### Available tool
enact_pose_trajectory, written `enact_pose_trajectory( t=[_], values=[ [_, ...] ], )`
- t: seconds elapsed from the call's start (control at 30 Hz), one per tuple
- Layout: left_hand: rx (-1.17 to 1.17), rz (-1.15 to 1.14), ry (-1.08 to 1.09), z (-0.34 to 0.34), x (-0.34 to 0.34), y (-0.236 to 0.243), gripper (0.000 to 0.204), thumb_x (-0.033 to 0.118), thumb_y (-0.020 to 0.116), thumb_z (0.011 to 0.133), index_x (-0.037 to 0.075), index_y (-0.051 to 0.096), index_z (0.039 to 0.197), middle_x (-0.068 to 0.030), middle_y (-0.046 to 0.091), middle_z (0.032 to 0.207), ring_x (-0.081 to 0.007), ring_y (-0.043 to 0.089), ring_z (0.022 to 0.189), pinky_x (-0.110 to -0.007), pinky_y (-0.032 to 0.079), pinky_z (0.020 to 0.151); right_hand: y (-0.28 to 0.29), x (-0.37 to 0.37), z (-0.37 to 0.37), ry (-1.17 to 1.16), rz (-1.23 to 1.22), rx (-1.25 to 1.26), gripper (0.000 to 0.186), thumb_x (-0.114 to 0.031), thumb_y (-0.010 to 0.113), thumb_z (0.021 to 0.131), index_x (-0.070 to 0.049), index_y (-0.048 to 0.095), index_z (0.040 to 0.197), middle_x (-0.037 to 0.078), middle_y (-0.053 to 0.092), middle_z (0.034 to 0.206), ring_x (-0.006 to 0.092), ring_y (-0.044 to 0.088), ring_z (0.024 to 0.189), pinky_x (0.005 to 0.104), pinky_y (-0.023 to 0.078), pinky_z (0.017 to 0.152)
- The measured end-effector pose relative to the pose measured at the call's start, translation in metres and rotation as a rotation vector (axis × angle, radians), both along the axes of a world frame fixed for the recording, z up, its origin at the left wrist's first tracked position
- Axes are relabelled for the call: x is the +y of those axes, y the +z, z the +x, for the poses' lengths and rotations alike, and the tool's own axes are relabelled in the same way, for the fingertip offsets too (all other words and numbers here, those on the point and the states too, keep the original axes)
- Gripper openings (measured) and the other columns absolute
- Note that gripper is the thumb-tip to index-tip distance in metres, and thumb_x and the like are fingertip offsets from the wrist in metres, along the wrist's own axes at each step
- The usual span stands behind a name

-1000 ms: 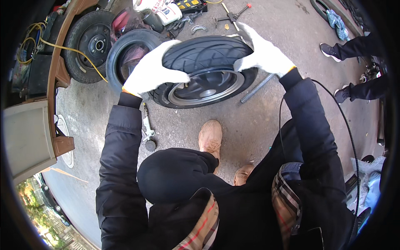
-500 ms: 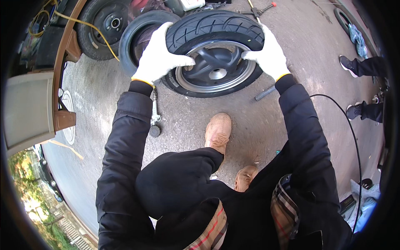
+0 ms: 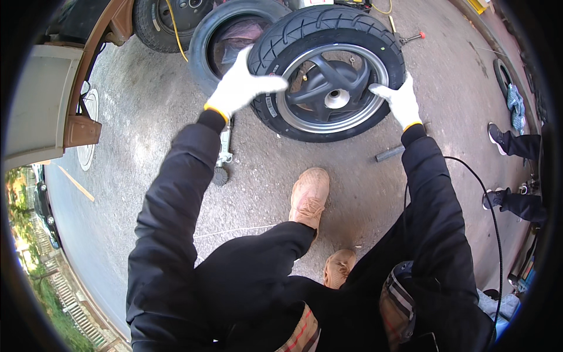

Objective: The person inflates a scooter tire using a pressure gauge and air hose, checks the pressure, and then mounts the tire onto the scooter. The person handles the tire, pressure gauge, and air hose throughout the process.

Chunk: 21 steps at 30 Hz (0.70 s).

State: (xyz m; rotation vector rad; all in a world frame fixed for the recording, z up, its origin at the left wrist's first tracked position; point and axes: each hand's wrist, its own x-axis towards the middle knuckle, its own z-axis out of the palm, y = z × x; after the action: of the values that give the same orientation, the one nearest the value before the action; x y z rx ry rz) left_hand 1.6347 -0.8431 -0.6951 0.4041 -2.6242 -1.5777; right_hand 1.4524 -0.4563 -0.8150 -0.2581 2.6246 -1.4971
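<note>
Between my two hands is a motorcycle wheel [image 3: 325,82] with a black treaded tyre, a silver rim and dark spokes around a pale hub. It is tilted, with its spoked face turned toward me. My left hand [image 3: 240,87], in a white glove, grips the tyre's left side, thumb stretched over the sidewall to the rim. On the right side, my gloved right hand [image 3: 402,101] holds the tyre the same way, its thumb reaching toward the rim. The fingers of both hands are partly hidden behind the tyre.
Behind the wheel lie a loose grey tyre [image 3: 202,56] and another wheel [image 3: 153,29]. An air tool with a round head [image 3: 223,154] rests on the ground near my left forearm. A metal tube [image 3: 389,154] and black cable [image 3: 491,193] are at right, beyond them a person's legs [image 3: 522,146].
The wheel has turned its spoked face more toward me and appears further right in view. Both hands have stayed on it, and the view has shifted slightly.
</note>
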Motion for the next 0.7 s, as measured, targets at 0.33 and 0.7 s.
enact_pose_trajectory(
  t=[0.33, 0.7],
  values=[
    [-0.017, 0.031, 0.184, 0.018, -0.014, -0.044, 0.129, 0.059, 0.101, 0.078, -0.009, 0.037, 0.167, -0.0276, 0.066, 0.151, -0.0308, 0.068, 0.136, -0.04, 0.055, 0.116, 0.008, -0.044, -0.049, 0.158, 0.022, -0.027, 0.107, -0.024, 0.099, 0.072, 0.009, 0.048, 0.161, 0.023, 0.071, 0.143, 0.0287, 0.072, 0.128, 0.0401, 0.058, 0.11],
    [-0.037, 0.452, 0.4, 0.054, -0.04, -0.079, 0.107, 0.048, 0.091, 0.095, -0.012, 0.039, 0.166, -0.0264, 0.061, 0.157, -0.0269, 0.063, 0.141, -0.038, 0.049, 0.121, 0.0, -0.115, -0.06, 0.342, -0.026, -0.027, 0.117, -0.031, 0.098, 0.08, 0.009, 0.036, 0.171, 0.031, 0.056, 0.165, 0.036, 0.056, 0.154, 0.0387, 0.042, 0.128]
  ],
)
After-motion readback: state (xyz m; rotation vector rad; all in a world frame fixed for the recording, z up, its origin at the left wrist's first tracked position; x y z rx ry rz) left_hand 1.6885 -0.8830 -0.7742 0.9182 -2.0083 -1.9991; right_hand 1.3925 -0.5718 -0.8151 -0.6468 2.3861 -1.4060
